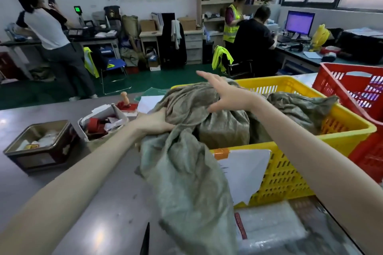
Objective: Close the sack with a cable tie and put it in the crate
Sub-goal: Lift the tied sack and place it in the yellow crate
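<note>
Our left hand (154, 123) grips the sack (186, 167), draped from the yellow crate (290, 172) rim down toward us onto the bench (62, 182); right hand (226, 94) spread above, no tie visible.

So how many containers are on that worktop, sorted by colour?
Yellow crate, holding the grey-green sack that the left hand grips: 1
Red crate: 1
Dark metal tin: 1
White cardboard box: 1
Total: 4
</note>
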